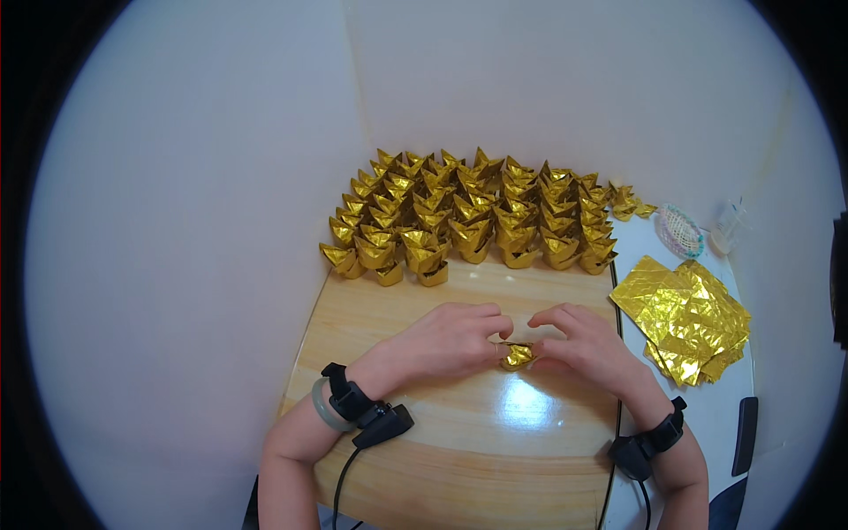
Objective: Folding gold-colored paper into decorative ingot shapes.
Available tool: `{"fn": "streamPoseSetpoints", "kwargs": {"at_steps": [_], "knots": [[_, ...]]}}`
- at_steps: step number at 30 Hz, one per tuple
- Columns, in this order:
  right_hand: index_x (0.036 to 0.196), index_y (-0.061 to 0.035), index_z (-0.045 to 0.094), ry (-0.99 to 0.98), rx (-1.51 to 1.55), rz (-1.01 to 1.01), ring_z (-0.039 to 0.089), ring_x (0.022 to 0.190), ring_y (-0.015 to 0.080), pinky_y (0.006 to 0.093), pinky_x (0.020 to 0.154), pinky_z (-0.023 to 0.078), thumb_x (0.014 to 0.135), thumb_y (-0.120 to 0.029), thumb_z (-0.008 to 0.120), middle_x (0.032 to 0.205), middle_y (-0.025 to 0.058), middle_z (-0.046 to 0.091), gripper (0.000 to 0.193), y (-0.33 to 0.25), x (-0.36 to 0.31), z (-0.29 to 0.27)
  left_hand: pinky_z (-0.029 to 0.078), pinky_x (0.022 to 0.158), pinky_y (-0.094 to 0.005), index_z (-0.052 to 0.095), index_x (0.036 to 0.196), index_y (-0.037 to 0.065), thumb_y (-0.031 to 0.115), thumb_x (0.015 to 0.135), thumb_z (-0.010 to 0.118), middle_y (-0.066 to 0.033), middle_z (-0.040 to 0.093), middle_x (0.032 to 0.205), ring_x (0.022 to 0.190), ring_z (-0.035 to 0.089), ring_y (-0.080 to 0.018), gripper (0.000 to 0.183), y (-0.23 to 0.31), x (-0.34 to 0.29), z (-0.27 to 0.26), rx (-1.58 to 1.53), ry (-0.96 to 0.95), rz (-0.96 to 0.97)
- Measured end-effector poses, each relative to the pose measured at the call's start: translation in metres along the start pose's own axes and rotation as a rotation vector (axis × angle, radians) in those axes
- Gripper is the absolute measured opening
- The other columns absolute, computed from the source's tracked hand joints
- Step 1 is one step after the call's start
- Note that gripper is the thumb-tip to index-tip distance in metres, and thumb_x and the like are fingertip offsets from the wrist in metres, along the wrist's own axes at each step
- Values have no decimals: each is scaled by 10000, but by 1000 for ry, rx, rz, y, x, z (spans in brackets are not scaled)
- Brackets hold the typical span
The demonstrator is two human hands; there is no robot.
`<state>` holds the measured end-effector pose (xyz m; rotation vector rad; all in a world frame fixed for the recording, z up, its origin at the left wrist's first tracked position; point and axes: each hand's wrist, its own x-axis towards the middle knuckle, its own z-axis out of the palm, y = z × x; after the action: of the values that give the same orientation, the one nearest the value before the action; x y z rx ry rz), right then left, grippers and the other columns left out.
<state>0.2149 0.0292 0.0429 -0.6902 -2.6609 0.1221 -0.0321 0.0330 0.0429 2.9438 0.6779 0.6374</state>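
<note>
Folding | I am pinching gold paper piece between both hands, left hand and right hand closing on it; next calling for a firm crease

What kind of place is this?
Probably a small craft desk in a room corner: a wooden table against white walls, rows of folded gold paper shapes, and a stack of gold paper sheets.

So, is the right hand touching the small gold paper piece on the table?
Touching. The head view shows the right hand with its fingertips closed on the small gold paper piece, and the left hand pinches it from the other side.
</note>
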Motion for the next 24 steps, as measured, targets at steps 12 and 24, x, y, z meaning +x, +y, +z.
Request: {"fn": "streamPoseSetpoints", "kwargs": {"at_steps": [12,24], "knots": [[851,-129,603,30,33,-7,566,947,220,351,770,466,745,-152,665,1018,18,583,125,2,-1,5,500,643,-301,673,853,118,139,758,676,3,600,907,853,588,-174,97,-3,-2,1,-3,-9,13],[909,-79,647,93,151,192,596,856,260,354,705,491,768,-92,651,914,54,598,141,11,-4,-3,474,624,-322,672,814,98,221,754,728,-37,586,836,763,592,-197,149,4,1,-4,-186,300,-123]]}}
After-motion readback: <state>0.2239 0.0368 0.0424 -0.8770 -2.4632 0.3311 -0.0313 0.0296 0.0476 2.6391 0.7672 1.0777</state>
